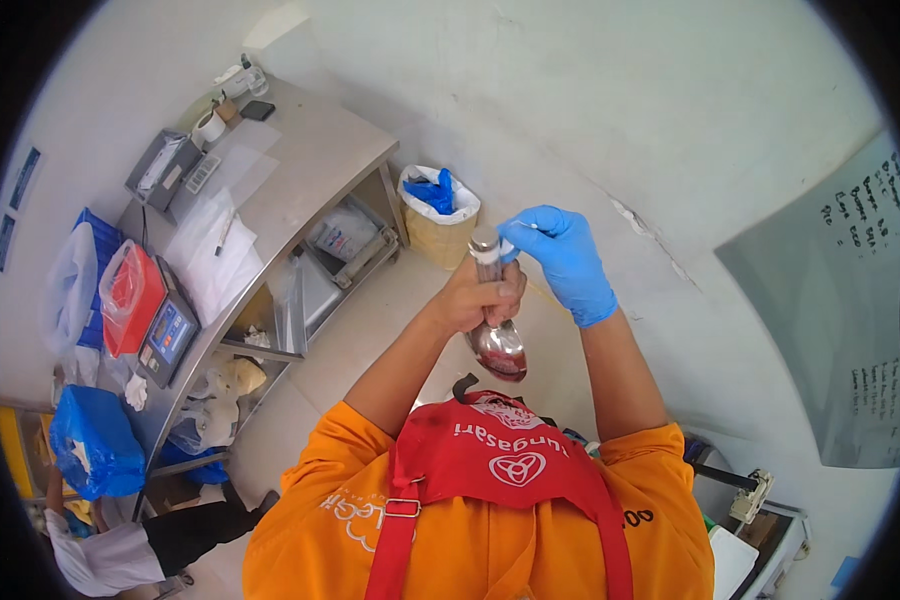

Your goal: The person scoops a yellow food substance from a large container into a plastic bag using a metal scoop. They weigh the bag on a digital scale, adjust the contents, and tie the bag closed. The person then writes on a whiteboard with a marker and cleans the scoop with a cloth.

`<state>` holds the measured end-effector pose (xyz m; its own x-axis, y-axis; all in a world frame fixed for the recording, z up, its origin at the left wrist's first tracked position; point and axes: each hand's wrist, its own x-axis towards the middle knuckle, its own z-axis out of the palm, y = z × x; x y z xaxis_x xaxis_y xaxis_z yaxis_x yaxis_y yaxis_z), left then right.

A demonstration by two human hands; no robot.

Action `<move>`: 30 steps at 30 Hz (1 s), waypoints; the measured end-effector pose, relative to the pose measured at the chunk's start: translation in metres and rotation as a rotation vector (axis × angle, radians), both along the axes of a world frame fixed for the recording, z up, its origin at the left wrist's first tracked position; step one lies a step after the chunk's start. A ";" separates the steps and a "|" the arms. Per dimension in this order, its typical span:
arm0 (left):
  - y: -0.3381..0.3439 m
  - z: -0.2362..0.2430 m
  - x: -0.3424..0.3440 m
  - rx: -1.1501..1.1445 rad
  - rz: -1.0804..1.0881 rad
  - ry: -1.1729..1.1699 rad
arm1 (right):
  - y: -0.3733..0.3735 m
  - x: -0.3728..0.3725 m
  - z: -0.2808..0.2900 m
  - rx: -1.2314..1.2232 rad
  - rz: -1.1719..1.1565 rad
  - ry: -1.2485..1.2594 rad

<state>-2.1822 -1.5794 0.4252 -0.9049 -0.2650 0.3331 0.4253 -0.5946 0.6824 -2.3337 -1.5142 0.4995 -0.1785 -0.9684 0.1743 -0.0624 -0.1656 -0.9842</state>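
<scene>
In front of my chest, my bare left hand [478, 298] is wrapped round the handle of a shiny metal scoop [500, 350]. Its rounded bowl hangs below the fist with a red reflection on it, and the handle's round end sticks out above. My right hand [566, 256], in a blue glove, is right beside the handle's top. Thumb and fingers are pinched together there on something small and pale that I cannot make out.
To the left, a steel table [315, 130] carries papers [210, 245], a scale [170, 335] and a red tub [132, 300]. A lined bin [440, 225] stands by the wall beyond my hands. Another person [120, 555] is at lower left. A whiteboard [820, 300] hangs at right.
</scene>
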 end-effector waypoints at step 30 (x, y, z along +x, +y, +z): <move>0.013 0.016 0.033 0.126 0.091 0.165 | -0.002 -0.018 0.029 -0.244 -0.335 -0.136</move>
<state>-2.1490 -1.5662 0.4407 -0.8114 -0.3922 0.4334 0.5807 -0.6250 0.5217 -2.3521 -1.5162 0.5282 -0.5129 -0.7866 0.3437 -0.0247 -0.3867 -0.9219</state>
